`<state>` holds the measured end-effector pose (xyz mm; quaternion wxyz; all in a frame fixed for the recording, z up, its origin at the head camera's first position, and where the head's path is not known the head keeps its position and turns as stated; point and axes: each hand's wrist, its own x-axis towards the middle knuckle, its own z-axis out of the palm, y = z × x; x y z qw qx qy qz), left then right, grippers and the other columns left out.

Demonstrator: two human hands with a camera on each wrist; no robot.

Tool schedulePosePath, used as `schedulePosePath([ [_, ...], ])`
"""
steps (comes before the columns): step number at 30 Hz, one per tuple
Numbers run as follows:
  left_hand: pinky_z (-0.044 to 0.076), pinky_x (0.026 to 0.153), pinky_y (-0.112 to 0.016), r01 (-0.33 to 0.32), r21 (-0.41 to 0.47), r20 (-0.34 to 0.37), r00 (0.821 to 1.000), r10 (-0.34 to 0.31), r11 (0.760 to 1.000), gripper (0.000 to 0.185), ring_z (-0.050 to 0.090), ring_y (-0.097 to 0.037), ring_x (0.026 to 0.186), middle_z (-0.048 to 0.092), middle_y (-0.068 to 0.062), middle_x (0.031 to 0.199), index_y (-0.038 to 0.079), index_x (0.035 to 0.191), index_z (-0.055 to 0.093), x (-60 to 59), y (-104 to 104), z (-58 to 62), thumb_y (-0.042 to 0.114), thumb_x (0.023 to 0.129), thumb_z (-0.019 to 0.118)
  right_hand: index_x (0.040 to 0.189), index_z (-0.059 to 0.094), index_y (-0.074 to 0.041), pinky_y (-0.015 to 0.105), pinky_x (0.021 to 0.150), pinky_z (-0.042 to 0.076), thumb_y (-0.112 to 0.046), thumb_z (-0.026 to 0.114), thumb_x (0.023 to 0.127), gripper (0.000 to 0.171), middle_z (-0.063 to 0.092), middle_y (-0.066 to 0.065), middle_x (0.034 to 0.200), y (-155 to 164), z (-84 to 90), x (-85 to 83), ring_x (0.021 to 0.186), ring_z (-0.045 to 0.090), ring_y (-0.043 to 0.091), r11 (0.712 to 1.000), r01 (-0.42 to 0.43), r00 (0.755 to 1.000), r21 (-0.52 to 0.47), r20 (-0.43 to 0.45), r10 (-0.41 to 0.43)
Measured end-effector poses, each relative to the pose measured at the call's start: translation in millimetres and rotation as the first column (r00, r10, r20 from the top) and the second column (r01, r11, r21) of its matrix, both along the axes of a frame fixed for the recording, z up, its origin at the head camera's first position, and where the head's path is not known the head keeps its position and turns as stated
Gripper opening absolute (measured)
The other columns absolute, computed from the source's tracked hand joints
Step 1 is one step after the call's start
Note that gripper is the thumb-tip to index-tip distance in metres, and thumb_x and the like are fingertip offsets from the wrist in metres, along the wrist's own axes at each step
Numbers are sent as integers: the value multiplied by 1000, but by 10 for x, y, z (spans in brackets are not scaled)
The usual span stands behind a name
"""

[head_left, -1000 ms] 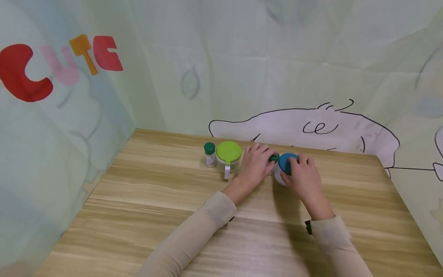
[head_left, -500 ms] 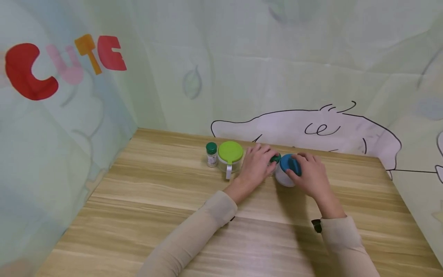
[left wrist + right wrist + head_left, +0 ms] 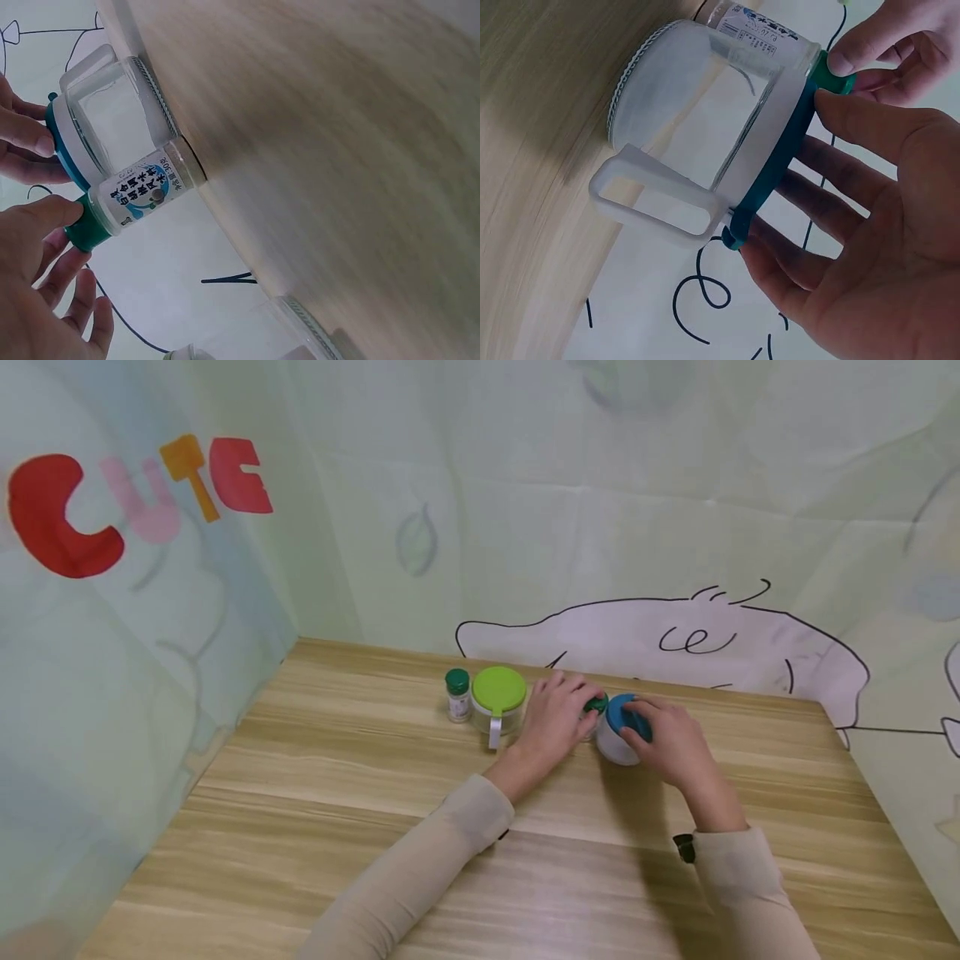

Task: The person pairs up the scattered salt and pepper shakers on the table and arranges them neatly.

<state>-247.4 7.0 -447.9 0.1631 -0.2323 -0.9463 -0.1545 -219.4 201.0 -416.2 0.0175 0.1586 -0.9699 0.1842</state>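
Note:
In the head view my left hand reaches over a small spice bottle and pinches its green cap between thumb and fingers. The left wrist view shows this bottle upright on the table, with a printed label. Against its side stands a clear seasoning jar with a white handle and a blue lid. My right hand holds the jar by the lid, thumb on the near side and fingers over the top. The right wrist view shows the handle turned away from the bottle.
Left of my left hand stand a similar jar with a lime-green lid and another green-capped spice bottle. All are near the back edge of the wooden table. Printed cloth hangs behind and to the left.
My right hand has shifted slightly right around the blue lid, and its fingers have since moved a little over it. The left hand stays on the green cap.

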Motion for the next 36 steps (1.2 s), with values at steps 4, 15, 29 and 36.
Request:
schedulePosePath([
  [4,48,97,-35,-12,9,-17,1000,12,1000,31,58,-17,117,69,8,127,26,133,72,-7,-41,-5,34,102,72,138,64,6,72,109,41,-25,71,102,48,57,33,146,-80,7,-9,129,53,59,999,23,1000,31,-10,-23],
  [15,49,96,-36,-2,20,-19,1000,2,1000,30,58,-17,115,70,8,127,27,131,73,-8,-65,-31,34,101,74,138,66,5,63,100,45,-32,70,103,52,62,31,135,-150,0,38,115,57,54,994,72,997,77,-24,-70],
  [29,50,91,-33,10,51,-36,999,-9,999,30,60,-16,112,71,8,124,26,129,75,-5,-35,-25,32,99,76,141,63,5,63,93,51,-23,52,110,43,57,30,130,-154,23,122,113,50,53,984,147,989,101,-19,-145],
  [36,50,93,-34,19,53,-18,1000,-18,998,30,59,-16,113,70,8,126,27,129,74,-3,-19,-22,33,100,75,148,58,0,69,99,50,-28,66,104,52,50,32,147,-39,38,161,128,46,56,992,119,993,40,15,-119],
])
